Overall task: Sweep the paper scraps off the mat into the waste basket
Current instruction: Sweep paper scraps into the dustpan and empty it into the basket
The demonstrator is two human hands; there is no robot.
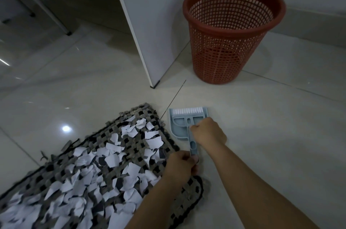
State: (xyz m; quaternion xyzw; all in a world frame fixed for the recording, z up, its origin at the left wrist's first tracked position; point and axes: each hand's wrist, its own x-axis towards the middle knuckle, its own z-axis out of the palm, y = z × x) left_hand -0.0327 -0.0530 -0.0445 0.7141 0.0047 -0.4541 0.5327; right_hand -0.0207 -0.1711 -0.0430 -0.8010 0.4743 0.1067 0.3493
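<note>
Sweeping has not begun, by my reading: torn white scraps point(104, 170) cover the woven mat point(189, 193) at seven o'clock, and the red basket point(232, 41) at one o'clock looks empty. Both hands, left point(180, 166) and right point(207, 131), clasp the handles of the nested brush point(187, 114) and dustpan point(176, 129) on the floor point(280, 135).

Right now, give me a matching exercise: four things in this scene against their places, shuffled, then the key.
Things:
1. waste basket
2. paper scraps
3. brush and dustpan set
4. left hand

Places:
A. scattered over the woven mat
B. on the tile just right of the mat's far corner
C. at the end of the set's handle
D. upright beside the white cabinet panel

Pairs: 1-D, 2-A, 3-B, 4-C
</note>
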